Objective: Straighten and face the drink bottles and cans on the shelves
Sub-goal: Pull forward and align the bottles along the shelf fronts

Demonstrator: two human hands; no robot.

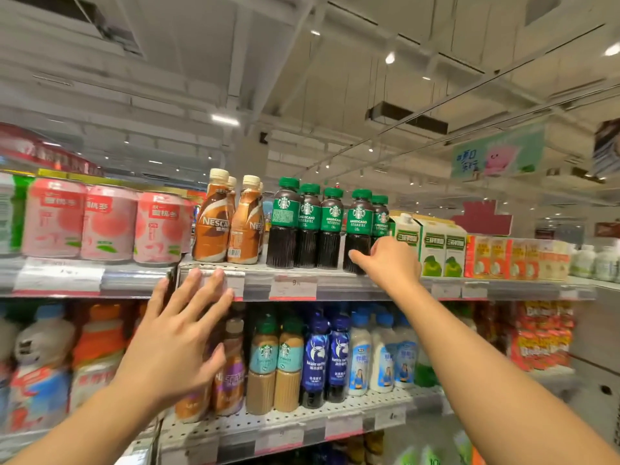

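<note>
Head view: at a supermarket drinks aisle, a person's right hand point(385, 263) reaches to the upper shelf point(335, 286) and grips the lower body of the rightmost front Americano bottle point(358, 229), which stands slightly apart from three green-capped neighbours point(308, 223). The left hand point(177, 337) hovers with fingers spread wide, holding nothing, in front of the shelf edge below two Nescafé bottles point(228, 223). Judged from this frame, the bottle should be slid left to close the gap and turned label-forward, gripped low and kept upright so it does not topple those beside it.
</note>
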